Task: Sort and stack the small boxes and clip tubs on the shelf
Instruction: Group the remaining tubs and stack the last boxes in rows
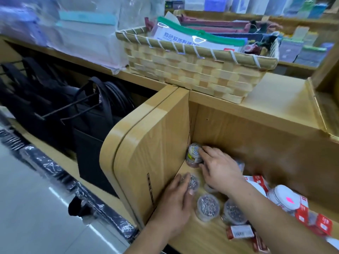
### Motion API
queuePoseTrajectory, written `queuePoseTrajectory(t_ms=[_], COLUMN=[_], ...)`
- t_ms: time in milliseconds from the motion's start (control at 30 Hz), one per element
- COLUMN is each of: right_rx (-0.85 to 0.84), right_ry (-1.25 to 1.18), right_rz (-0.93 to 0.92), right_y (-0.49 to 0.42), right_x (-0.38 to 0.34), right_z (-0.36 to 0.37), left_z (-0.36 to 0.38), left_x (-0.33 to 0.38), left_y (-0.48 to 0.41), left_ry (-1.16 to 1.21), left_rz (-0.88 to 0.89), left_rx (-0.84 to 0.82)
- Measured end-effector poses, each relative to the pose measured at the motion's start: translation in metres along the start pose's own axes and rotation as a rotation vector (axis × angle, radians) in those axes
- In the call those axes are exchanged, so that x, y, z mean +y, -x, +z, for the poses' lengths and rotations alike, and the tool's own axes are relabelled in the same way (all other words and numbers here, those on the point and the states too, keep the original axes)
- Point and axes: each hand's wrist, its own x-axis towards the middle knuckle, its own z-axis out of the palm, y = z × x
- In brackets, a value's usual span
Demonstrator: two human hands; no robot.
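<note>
Checkered tan basket (pixel 192 74), red-and-white small boxes (pixel 256 180), silver-filled clip tubs (pixel 208 206)

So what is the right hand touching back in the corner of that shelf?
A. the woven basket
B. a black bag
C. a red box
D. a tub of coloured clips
D: the right hand has its fingers on the tub of coloured clips in the back corner of the shelf, while the red boxes lie nearer the front and the woven basket sits on top.
</note>
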Motion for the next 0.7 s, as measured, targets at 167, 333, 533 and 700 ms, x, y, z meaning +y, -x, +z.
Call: queuePoseTrajectory(t_ms=[167,333,533,700], right_rx=[-0.021,0.039,0.304,0.268], right_ry=[-0.003,-0.149,-0.464,-0.576], right_rz=[0.043,0.093,0.323,0.475], right_y=[-0.005,-0.017,0.038,0.075], right_x=[-0.001,-0.023,-0.021,-0.015], right_z=[-0.003,-0.004,-0.038,-0.038], left_z=[0.003,-0.004,-0.007,-0.005], left_x=[-0.004,0.001,0.003,0.006], left_y=[0.003,0.004,0.005,0.004], left_ry=[0.087,0.132,0.160,0.120], left_rz=[-0.027,-0.065,-0.026,0.009], left_rx=[0.061,0.055,0.067,0.109])
